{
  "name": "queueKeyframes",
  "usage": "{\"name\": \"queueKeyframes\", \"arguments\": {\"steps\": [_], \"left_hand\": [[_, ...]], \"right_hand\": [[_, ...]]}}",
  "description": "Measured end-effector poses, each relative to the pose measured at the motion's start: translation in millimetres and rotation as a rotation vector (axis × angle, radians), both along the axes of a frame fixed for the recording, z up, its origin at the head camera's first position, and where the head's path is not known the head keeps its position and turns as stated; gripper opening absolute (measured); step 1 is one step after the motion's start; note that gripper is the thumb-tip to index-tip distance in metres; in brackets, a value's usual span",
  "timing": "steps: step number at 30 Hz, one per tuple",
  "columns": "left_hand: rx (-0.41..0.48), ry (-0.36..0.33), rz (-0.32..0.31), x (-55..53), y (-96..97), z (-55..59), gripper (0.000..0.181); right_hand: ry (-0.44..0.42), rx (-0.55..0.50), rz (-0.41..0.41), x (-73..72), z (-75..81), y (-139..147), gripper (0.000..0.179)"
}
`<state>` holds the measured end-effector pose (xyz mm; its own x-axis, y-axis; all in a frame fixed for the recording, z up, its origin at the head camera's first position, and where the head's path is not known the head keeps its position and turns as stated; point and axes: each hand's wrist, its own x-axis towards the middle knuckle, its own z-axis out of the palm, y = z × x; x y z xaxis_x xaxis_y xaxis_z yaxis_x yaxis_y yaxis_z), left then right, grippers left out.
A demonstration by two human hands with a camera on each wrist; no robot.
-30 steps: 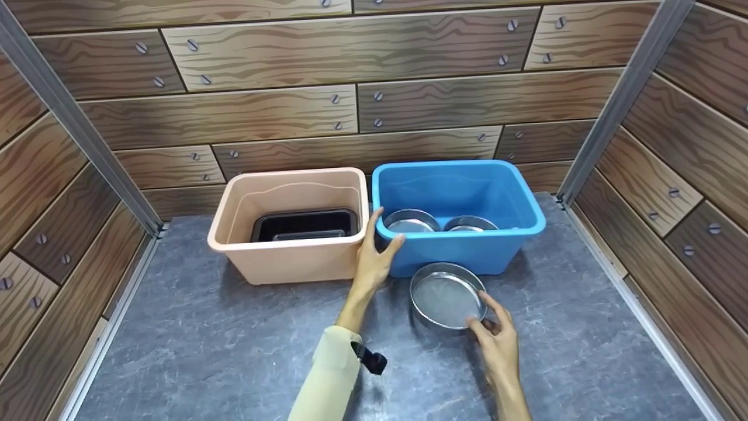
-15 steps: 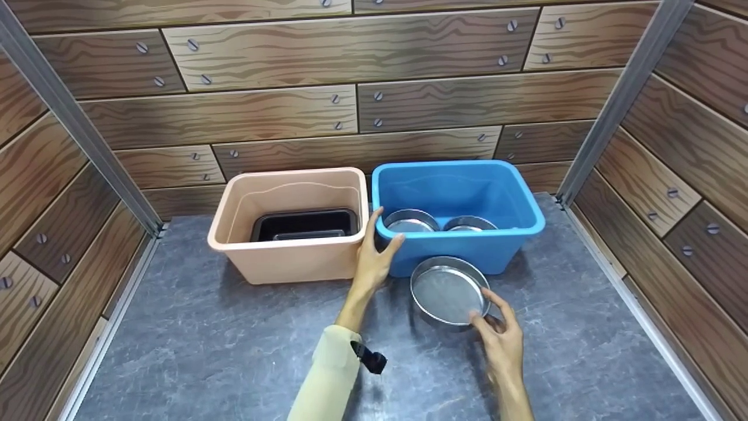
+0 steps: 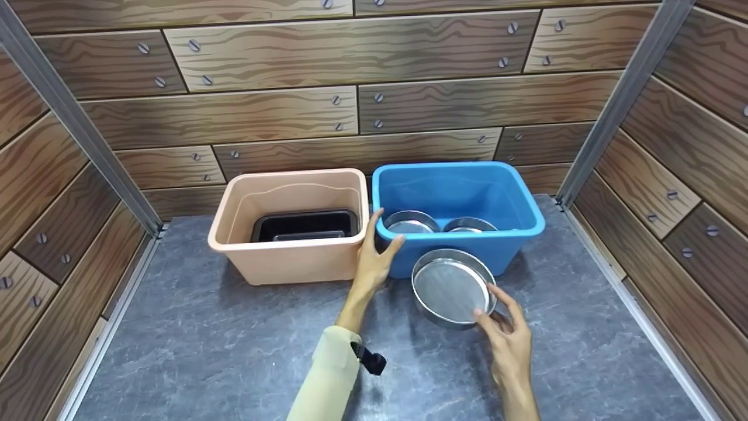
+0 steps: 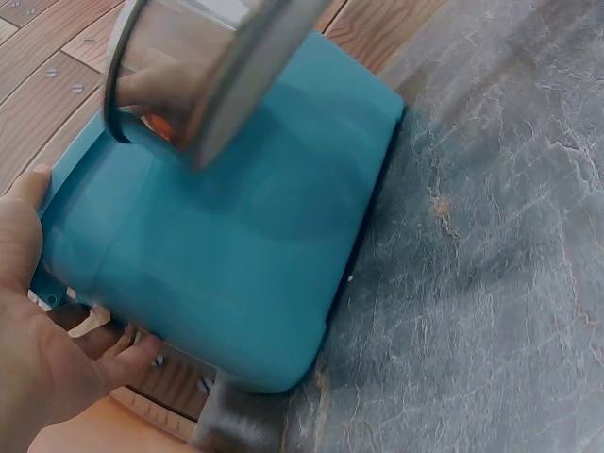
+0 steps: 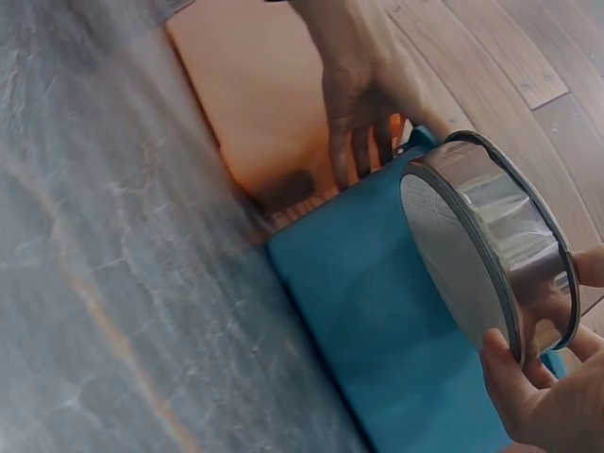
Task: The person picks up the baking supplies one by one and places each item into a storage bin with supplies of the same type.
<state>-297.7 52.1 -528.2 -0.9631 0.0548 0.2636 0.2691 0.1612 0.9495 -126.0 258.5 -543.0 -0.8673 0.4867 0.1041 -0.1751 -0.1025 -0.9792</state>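
Note:
A round metal sieve (image 3: 449,286) with a fine mesh bottom hangs tilted in front of the blue bin (image 3: 511,248). My right hand (image 3: 509,345) pinches its near right rim between thumb and fingers. My left hand (image 3: 374,260) grips the front left corner of the blue bin, and the left wrist view shows its fingers (image 4: 132,359) around the bin's side. Inside that bin lie two more round metal pieces, one at the left (image 3: 411,222) and one in the middle (image 3: 470,224), partly hidden by the front wall.
A peach bin (image 3: 292,263) stands close to the left of the blue one, with a black rectangular tray (image 3: 307,223) inside. Both bins rest on a grey marbled surface (image 3: 234,351) before a wood-patterned wall (image 3: 280,117). Similar walls rise on both sides.
My right hand has lifted the sieve a little, bringing it up and slightly to the right in the head view. The left hand keeps its place on the blue bin.

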Motion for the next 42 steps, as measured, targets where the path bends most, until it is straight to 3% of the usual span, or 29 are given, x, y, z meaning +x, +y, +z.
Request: {"name": "queueKeyframes", "arguments": {"steps": [16,30,42], "left_hand": [[-0.002,-0.01,-0.003,-0.3,-0.9,-1.1,0.077],[-0.025,0.011,-0.008,-3.9,-1.3,2.2,0.077],[-0.003,-0.015,-0.014,-0.9,-0.4,-0.3,0.076]], "right_hand": [[0.116,-0.069,0.029,1.9,18.5,-1.3,0.054],[0.273,-0.175,0.004,-12.5,39.0,0.6,0.051],[0.42,-0.212,-0.032,-29.4,56.7,9.3,0.048]]}}
